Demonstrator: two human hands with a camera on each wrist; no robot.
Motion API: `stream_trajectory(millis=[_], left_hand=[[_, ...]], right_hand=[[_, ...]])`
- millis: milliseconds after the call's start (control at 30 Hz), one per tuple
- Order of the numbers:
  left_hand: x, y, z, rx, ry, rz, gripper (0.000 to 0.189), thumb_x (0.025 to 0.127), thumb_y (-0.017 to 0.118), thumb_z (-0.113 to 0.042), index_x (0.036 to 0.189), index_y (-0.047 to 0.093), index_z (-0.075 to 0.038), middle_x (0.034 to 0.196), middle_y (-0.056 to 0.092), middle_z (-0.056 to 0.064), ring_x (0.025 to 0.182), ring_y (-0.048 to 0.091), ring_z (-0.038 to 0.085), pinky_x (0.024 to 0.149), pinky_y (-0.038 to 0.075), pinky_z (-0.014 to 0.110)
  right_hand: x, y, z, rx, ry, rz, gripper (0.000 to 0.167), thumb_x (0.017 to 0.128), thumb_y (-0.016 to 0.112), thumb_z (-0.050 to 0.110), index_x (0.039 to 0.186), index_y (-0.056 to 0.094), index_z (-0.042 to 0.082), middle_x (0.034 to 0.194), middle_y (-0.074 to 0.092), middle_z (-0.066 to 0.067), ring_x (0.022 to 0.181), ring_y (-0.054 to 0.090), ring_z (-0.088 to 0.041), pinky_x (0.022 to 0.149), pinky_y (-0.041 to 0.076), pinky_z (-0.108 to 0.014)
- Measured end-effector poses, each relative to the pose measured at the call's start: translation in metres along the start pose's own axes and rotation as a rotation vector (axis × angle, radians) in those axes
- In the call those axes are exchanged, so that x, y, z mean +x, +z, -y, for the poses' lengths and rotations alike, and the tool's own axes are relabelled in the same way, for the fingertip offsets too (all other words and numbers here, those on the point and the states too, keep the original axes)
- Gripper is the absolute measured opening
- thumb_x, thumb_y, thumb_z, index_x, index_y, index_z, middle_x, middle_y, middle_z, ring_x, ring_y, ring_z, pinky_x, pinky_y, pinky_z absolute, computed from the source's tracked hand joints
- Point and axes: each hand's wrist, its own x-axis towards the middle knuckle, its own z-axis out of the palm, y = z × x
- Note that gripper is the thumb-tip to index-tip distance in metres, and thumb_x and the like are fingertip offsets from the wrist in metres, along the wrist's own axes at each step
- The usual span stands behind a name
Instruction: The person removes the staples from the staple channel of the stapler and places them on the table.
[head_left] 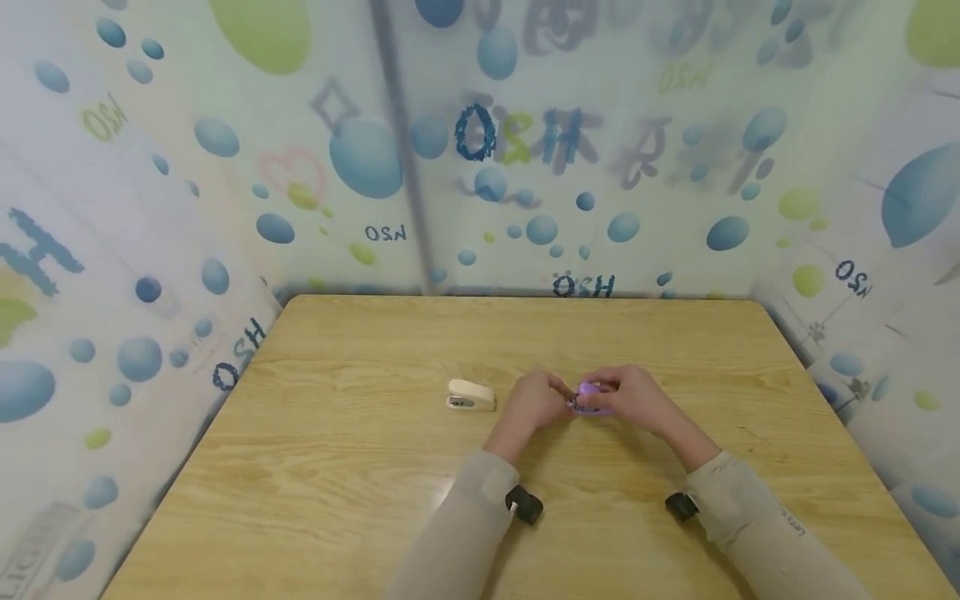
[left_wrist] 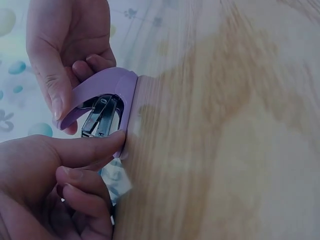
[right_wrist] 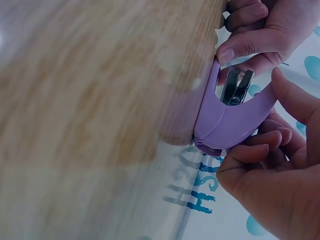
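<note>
A purple stapler (right_wrist: 232, 117) stands on the wooden table between both hands, its top cover raised away from the base. Inside the gap shows the dark metal staple magazine (left_wrist: 103, 116). My left hand (head_left: 534, 402) pinches the front end of the stapler's base with thumb and fingers. The right hand (head_left: 633, 400) holds the raised cover, its thumb at the cover's front tip and the other fingers behind and below. Left of my left hand sits a cream stapler (head_left: 474, 388), closed and touched by neither hand.
The wooden table (head_left: 337, 475) reaches back to a curtain (head_left: 615, 200) printed with blue and green drops, which also hangs at both sides. Dark wrist cameras (head_left: 524, 505) sit on both sleeves.
</note>
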Motion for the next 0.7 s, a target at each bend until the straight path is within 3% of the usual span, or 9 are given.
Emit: stream_trajectory(millis=[267, 433, 700], left_hand=[[0.0035, 0.0023, 0.0043, 0.012, -0.002, 0.001, 0.015, 0.082, 0.094, -0.024, 0.097, 0.088, -0.024, 0.116, 0.083, 0.000, 0.107, 0.072, 0.019, 0.093, 0.058, 0.036], [0.0006, 0.0050, 0.0030, -0.002, -0.010, 0.009, 0.014, 0.085, 0.093, -0.022, 0.098, 0.088, -0.021, 0.120, 0.082, 0.003, 0.111, 0.071, 0.022, 0.099, 0.057, 0.040], [-0.0015, 0.0011, 0.0007, -0.003, -0.009, -0.016, 0.019, 0.085, 0.094, -0.023, 0.102, 0.088, -0.019, 0.123, 0.081, 0.007, 0.116, 0.071, 0.027, 0.102, 0.058, 0.044]], right_hand=[[-0.0012, 0.0012, -0.0038, 0.026, 0.010, -0.003, 0.042, 0.101, 0.082, 0.037, 0.132, 0.079, 0.008, 0.140, 0.073, -0.020, 0.107, 0.062, -0.026, 0.085, 0.048, -0.036], [-0.0032, 0.0013, -0.0067, 0.039, 0.023, -0.002, 0.045, 0.100, 0.082, 0.038, 0.134, 0.078, 0.007, 0.140, 0.073, -0.020, 0.110, 0.063, -0.028, 0.086, 0.049, -0.037], [-0.0001, 0.0002, -0.0047, 0.023, -0.006, -0.022, 0.044, 0.101, 0.082, 0.038, 0.133, 0.079, 0.008, 0.141, 0.073, -0.022, 0.124, 0.070, -0.034, 0.097, 0.057, -0.046]])
